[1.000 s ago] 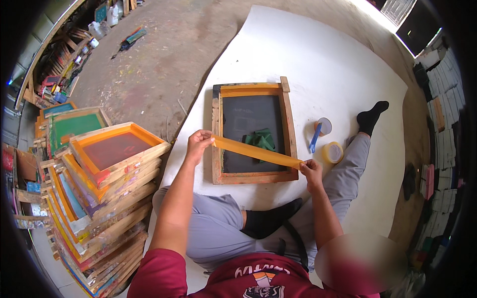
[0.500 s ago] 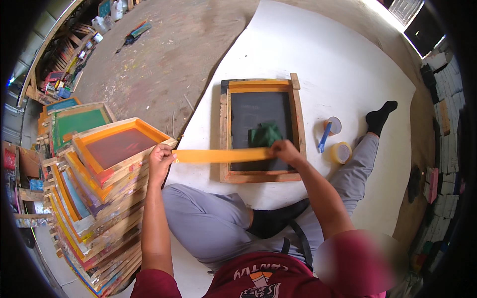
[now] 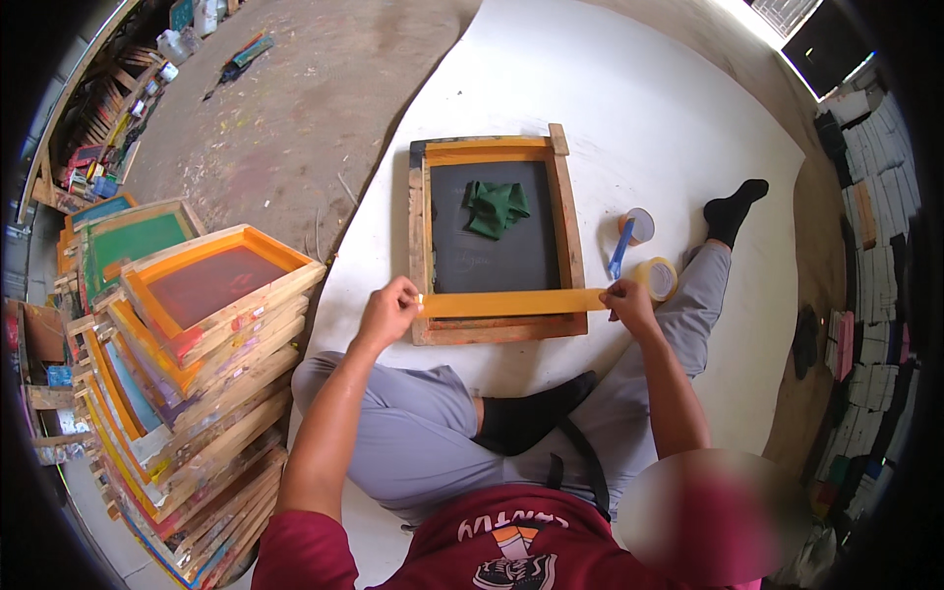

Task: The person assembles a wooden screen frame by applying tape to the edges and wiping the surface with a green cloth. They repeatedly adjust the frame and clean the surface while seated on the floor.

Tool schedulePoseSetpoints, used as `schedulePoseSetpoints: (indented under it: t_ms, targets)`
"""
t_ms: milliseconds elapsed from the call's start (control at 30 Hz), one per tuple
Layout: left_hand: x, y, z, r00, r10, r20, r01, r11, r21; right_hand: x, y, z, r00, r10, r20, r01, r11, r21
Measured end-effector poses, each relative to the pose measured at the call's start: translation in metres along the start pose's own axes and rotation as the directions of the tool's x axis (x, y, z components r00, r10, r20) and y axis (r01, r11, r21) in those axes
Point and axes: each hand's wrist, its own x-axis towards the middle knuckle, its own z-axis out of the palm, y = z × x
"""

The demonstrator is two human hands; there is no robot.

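Observation:
A strip of orange-yellow tape is stretched level between my hands, across the near end of a wooden screen-printing frame. My left hand pinches the strip's left end beside the frame's left rail. At the other end my right hand pinches it, just past the right rail. Whether the strip touches the frame or hovers over it, I cannot tell. Inside the frame, a crumpled dark green cloth lies on the dark mesh.
Right of the frame are a blue-handled cutter, a tape roll and a yellow tape roll. A tall stack of wooden frames stands at my left. White sheeting lies under me, with my outstretched leg at right.
The tape strip has moved right and now spans the frame from side to side. Both hands shifted right with it. The green cloth has moved farther up the mesh.

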Motion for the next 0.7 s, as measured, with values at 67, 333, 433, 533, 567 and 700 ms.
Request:
schedulePoseSetpoints:
  t_ms: [67, 333, 433, 533, 567, 700]
  targets:
    - [-0.006, 0.005, 0.015, 0.999, 0.029, 0.044, -0.031, 0.998, 0.062, -0.014, 0.014, -0.003, 0.999, 0.025, -0.045, -0.026, 1.0, -0.013]
    - [-0.01, -0.008, 0.032, 0.999, -0.001, 0.041, -0.005, 0.988, 0.156, -0.019, 0.028, 0.002, 0.993, -0.039, -0.108, 0.029, 0.995, -0.092]
    - [-0.013, -0.008, 0.032, 0.999, -0.009, 0.031, 0.004, 0.987, 0.161, -0.018, 0.024, 0.002, 0.992, -0.05, -0.113, 0.037, 0.994, -0.107]
    - [-0.015, -0.014, 0.031, 1.0, -0.002, 0.001, 0.002, 0.995, 0.104, -0.019, 0.02, 0.005, 0.993, -0.041, -0.113, 0.03, 0.995, -0.099]
    - [-0.015, -0.013, 0.031, 1.0, 0.002, 0.002, -0.002, 0.994, 0.107, -0.02, 0.019, 0.004, 0.992, -0.037, -0.117, 0.026, 0.995, -0.094]
    - [-0.017, -0.009, 0.03, 1.0, 0.024, 0.001, -0.024, 0.991, 0.131, -0.022, 0.019, 0.004, 0.992, -0.081, -0.098, 0.068, 0.989, -0.13]
